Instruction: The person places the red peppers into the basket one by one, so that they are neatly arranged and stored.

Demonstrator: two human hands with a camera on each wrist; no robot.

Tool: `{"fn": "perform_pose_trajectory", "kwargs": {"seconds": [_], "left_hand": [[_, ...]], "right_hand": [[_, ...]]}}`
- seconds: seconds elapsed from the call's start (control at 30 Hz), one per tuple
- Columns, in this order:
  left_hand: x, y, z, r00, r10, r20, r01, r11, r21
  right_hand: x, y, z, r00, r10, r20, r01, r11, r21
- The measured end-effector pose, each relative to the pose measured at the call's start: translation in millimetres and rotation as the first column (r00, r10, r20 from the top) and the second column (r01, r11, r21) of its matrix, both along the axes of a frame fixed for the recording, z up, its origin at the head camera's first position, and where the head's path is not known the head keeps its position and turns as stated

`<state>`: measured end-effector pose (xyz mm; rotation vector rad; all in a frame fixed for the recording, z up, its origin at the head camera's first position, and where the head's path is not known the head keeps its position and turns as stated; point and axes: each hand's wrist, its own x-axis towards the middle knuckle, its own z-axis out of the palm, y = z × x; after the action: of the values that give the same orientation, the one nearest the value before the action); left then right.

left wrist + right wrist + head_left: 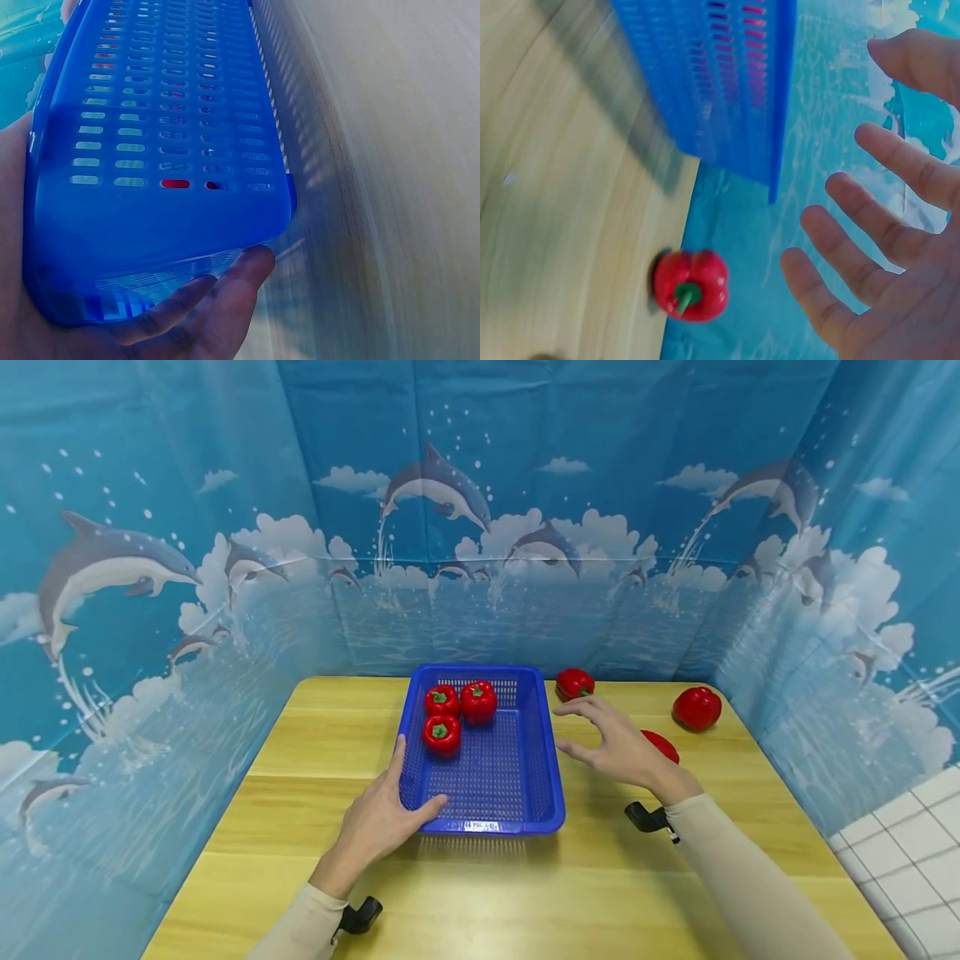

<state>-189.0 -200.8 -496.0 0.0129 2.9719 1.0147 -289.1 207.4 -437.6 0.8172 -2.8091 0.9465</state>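
Note:
My left hand [382, 818] grips the near left corner of a blue plastic basket [555, 814]. In the left wrist view, its fingers [225, 315] curl round the basket's corner [150, 225]. Three red bell peppers [478, 702] with green stems sit together in the basket's far left part. My right hand [618, 747] hovers just right of the basket, fingers spread and holding nothing. Beyond its fingertips a red bell pepper [574, 683] lies on the table; the right wrist view shows this bell pepper [694, 285] below the hand. Another red pepper [662, 745] is partly hidden behind the right hand.
A further red pepper [697, 707] lies near the far right corner of the wooden table [480, 902]. A blue dolphin-print curtain [480, 602] closes off the back and sides. White tiles [915, 852] show at the lower right.

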Motion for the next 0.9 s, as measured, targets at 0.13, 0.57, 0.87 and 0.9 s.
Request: {"fn": "perform_pose_trajectory", "kwargs": {"seconds": [0.13, 0.57, 0.87, 0.9], "left_hand": [[-1.1, -2, 0.8, 1.000, 0.005, -0.009, -0.005, 1.000, -0.005], [-0.3, -1, -1.0, 1.000, 0.012, 0.003, -0.012, 1.000, -0.001], [-1.9, 1, -1.5, 1.000, 0.011, -0.012, -0.011, 1.000, 0.009], [-2.0, 1, -1.5, 1.000, 0.011, -0.011, -0.011, 1.000, 0.008]], "right_hand": [[-0.3, 14, -4.8, 1.000, -0.017, -0.011, 0.017, 1.000, 0.014], [-3.7, 63, -19.1, 0.999, -0.016, -0.041, 0.019, 0.998, 0.053], [-6.0, 88, -28.8, 0.999, -0.030, -0.045, 0.034, 0.995, 0.098], [-6.5, 90, -30.6, 0.998, -0.032, -0.048, 0.037, 0.994, 0.103]]}}
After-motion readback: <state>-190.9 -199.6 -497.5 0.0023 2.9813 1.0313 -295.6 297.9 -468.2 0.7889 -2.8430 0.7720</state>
